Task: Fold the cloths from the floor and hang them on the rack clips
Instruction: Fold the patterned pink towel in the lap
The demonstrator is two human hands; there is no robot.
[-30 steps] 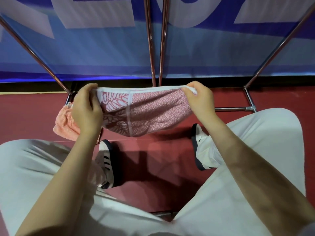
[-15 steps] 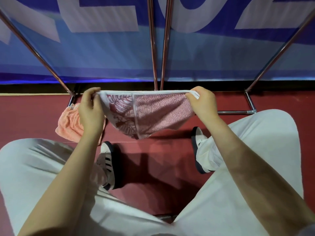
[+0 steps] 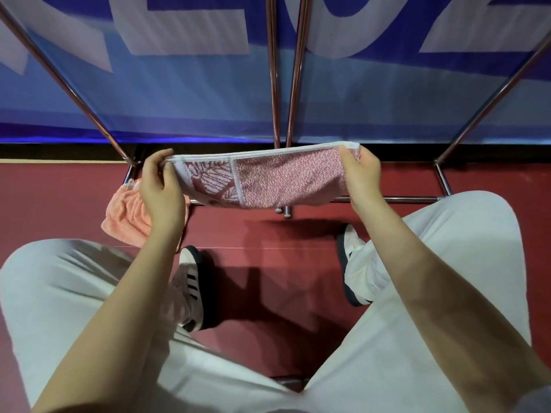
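Both hands' fingers [image 3: 168, 171] still pinch the patterned cloth [image 3: 268, 181], now lifted flatter than before.

- The scene is evenly and fairly brightly lit, with light falling from above and behind the person.
- Dark, soft-edged shadows of the arms and body lie on the dark red floor [image 3: 268, 234] below and between the two hands.
- Thin bright glints run along the chrome metal rack tubes [image 3: 272, 84] above the hands.
- The blue-and-white printed banner [image 3: 179, 93] beyond the hands looks slightly soft and smeared.
- Wide-angle distortion splays the outer tubes to the far left and right of the hands.
- The pale trousers [image 3: 432, 293] nearest the camera look washed out.
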